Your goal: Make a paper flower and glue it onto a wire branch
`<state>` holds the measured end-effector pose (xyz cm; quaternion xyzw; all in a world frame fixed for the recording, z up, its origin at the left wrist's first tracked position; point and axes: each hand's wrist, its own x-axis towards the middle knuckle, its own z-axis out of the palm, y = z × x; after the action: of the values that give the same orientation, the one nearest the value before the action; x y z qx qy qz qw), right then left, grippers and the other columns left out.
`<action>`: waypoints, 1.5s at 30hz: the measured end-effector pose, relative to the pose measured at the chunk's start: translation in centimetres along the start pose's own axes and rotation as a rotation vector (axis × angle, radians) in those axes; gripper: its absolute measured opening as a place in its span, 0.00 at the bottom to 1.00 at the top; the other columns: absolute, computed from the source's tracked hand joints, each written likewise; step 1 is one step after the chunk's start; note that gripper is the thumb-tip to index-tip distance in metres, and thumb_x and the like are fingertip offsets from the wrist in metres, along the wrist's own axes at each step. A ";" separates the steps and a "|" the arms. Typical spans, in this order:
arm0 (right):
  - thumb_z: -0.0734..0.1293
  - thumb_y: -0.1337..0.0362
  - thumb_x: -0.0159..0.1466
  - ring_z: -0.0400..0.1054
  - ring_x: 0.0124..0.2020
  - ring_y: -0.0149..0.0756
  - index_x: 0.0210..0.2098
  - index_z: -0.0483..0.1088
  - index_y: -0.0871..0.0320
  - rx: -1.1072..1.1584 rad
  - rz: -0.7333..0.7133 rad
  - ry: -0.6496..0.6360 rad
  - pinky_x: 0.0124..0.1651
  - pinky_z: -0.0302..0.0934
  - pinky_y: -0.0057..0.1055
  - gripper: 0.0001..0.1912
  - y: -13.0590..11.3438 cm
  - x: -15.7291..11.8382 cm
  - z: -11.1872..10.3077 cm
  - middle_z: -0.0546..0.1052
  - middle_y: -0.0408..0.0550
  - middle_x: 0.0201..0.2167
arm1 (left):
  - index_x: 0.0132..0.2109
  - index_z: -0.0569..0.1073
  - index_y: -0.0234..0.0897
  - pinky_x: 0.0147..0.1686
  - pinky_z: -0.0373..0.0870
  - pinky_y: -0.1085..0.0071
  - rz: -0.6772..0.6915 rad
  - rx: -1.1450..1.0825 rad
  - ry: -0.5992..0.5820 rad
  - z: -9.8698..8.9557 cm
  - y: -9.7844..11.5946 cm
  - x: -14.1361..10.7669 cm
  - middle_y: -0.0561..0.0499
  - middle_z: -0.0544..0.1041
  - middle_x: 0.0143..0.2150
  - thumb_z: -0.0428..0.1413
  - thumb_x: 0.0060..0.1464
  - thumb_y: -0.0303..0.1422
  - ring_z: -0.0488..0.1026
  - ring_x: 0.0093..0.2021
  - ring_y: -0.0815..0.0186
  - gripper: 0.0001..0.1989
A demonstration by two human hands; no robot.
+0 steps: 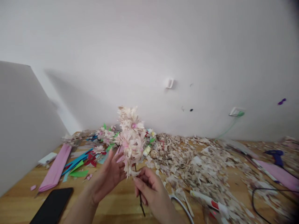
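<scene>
Right hand (149, 191) curled around paper-flower stem (141, 205)

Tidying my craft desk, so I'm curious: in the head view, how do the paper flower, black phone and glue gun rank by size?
1. Paper flower and black phone: too close to rank, since the frame cuts off the phone and both sit near the camera.
2. Glue gun: smallest, though farther away.
</scene>
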<state>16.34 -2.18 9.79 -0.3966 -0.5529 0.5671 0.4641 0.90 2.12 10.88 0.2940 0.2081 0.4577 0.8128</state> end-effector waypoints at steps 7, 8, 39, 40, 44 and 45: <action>0.63 0.45 0.56 0.46 0.13 0.21 0.29 0.61 0.57 0.044 -0.019 0.027 0.15 0.40 0.21 0.20 -0.2 -0.1 -0.1 0.62 0.35 0.16 | 0.41 0.73 0.37 0.35 0.70 0.70 0.019 -0.020 -0.049 1.6 -1.9 0.3 0.47 0.79 0.34 0.45 0.58 0.40 0.76 0.35 0.63 0.16; 0.63 0.46 0.56 0.47 0.13 0.21 0.29 0.62 0.57 0.042 -0.026 0.033 0.15 0.40 0.22 0.19 -0.1 -0.2 -0.1 0.63 0.35 0.17 | 0.41 0.73 0.37 0.34 0.70 0.70 0.025 -0.024 -0.030 1.7 -2.0 0.2 0.47 0.79 0.33 0.46 0.58 0.39 0.76 0.34 0.64 0.15; 0.60 0.62 0.57 0.48 0.11 0.22 0.24 0.61 0.57 0.008 -0.073 0.123 0.17 0.44 0.20 0.07 0.2 -0.2 -0.3 0.60 0.34 0.11 | 0.49 0.71 0.38 0.45 0.69 0.67 0.027 -0.035 0.048 1.1 -1.5 0.2 0.48 0.79 0.38 0.48 0.57 0.40 0.75 0.42 0.61 0.17; 0.60 0.62 0.57 0.48 0.11 0.22 0.24 0.61 0.57 0.015 -0.075 0.123 0.17 0.44 0.20 0.07 0.2 -0.2 -0.3 0.60 0.33 0.10 | 0.49 0.71 0.38 0.44 0.69 0.68 0.025 -0.036 0.048 1.0 -1.4 0.2 0.48 0.79 0.38 0.48 0.57 0.40 0.75 0.41 0.61 0.17; 0.59 0.64 0.57 0.49 0.12 0.22 0.23 0.61 0.57 0.012 -0.072 0.128 0.17 0.43 0.20 0.07 0.2 -0.2 -0.3 0.60 0.34 0.10 | 0.50 0.70 0.38 0.44 0.69 0.69 0.014 -0.066 0.030 1.3 -1.3 0.2 0.48 0.79 0.38 0.48 0.57 0.39 0.75 0.41 0.62 0.18; 0.59 0.64 0.57 0.49 0.12 0.22 0.23 0.62 0.58 0.004 -0.068 0.129 0.17 0.42 0.20 0.07 0.2 -0.2 -0.3 0.60 0.34 0.11 | 0.51 0.70 0.38 0.44 0.69 0.69 0.010 -0.075 0.024 1.4 -1.3 0.2 0.48 0.79 0.37 0.48 0.57 0.39 0.75 0.42 0.62 0.18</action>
<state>16.67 -2.27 9.54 -0.4124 -0.5338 0.5255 0.5185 2.68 1.36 11.01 0.2586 0.1991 0.4730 0.8184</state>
